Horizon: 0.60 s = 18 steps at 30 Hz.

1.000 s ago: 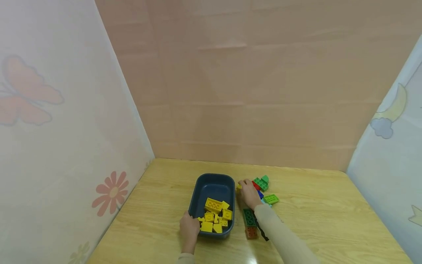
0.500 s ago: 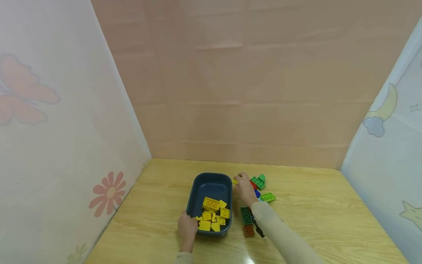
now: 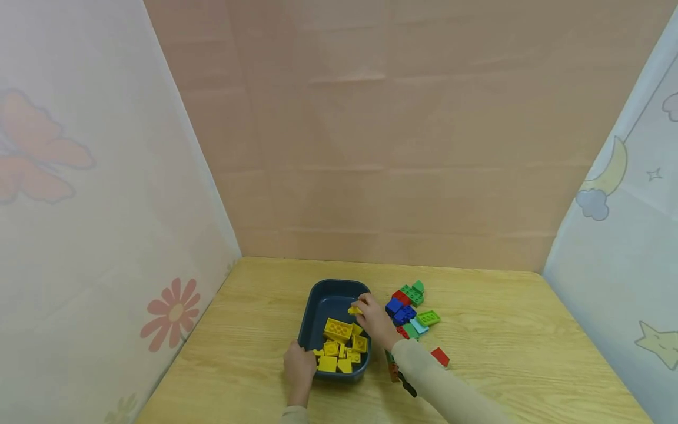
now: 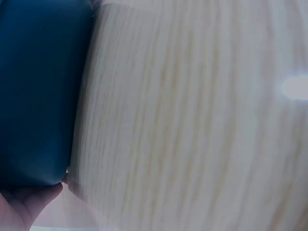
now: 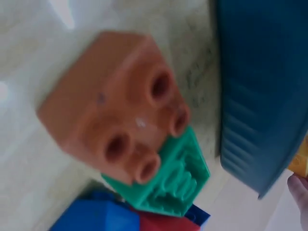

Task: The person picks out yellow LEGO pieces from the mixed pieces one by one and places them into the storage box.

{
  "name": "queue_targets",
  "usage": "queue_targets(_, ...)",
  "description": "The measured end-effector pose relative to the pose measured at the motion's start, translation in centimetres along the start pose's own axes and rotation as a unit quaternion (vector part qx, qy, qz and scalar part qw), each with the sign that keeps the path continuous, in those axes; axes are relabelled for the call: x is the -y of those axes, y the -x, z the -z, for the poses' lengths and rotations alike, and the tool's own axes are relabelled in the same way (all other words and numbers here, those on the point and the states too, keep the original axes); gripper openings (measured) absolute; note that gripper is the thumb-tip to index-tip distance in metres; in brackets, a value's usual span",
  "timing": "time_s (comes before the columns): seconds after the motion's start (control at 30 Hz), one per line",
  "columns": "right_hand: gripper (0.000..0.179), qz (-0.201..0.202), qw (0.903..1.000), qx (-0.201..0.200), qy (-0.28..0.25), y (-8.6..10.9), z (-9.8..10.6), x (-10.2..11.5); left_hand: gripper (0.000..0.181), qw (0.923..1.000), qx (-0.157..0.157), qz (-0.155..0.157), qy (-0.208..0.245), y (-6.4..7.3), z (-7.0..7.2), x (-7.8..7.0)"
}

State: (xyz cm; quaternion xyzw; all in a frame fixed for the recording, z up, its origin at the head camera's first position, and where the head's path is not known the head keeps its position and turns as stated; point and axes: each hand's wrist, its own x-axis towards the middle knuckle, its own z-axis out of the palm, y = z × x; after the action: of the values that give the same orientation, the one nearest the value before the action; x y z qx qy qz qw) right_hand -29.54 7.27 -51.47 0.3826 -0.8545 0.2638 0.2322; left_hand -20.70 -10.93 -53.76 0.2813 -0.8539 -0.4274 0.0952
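My left hand (image 3: 299, 365) grips the left rim of a dark blue plastic bin (image 3: 322, 306); in the left wrist view its thumb (image 4: 42, 199) lies against the bin's outer side. Several yellow toy bricks (image 3: 337, 331) lie in the near half of the bin. Over the bin's right side, my right hand (image 3: 377, 321) pinches a small yellow brick (image 3: 354, 310) between thumb and fingers. A fingertip touches yellow at the right edge of the right wrist view.
Right of the bin lie loose blue bricks (image 3: 405, 315), a green brick (image 3: 413, 294), a lime brick (image 3: 428, 318) and a red brick (image 3: 440, 356). The right forearm partly hides a brown brick (image 5: 115, 91) and a dark green one (image 5: 168, 178). Patterned walls stand at both sides.
My right hand has lifted the small yellow brick off the table beside the bin and carried it left, over the bin. My left hand has kept its grip on the rim.
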Motion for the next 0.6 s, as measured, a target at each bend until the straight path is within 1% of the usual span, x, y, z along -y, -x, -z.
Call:
queue_targets(0.07,0.023,0.006,0.9998,0.021,-0.001,0.2,-0.3,0.3,0.032,1.0,-0.001,0.0,-0.002,0.0,0.1,0.0)
queue_targets(0.23,0.021,0.026,0.9973,0.06,0.032,0.2,-0.9,0.8,0.029,0.9999,-0.008,-0.004,-0.006,0.0,0.1,0.0)
queue_targets(0.33,0.021,0.041,0.9925,0.078,0.085,-0.1,-1.0,0.9,0.029,0.9999,-0.009,-0.006,-0.009,0.0,0.1,0.0)
queue_targets(0.47,0.018,0.053,0.9806,0.098,0.161,-0.3,-1.3,0.9,0.028,0.9999,-0.008,-0.008,-0.008,0.1,0.1,0.0)
queue_targets(0.6,0.014,0.052,0.9764,0.113,0.176,-0.3,-1.7,0.7,0.026,0.9999,-0.011,-0.013,-0.003,0.1,0.0,0.1)
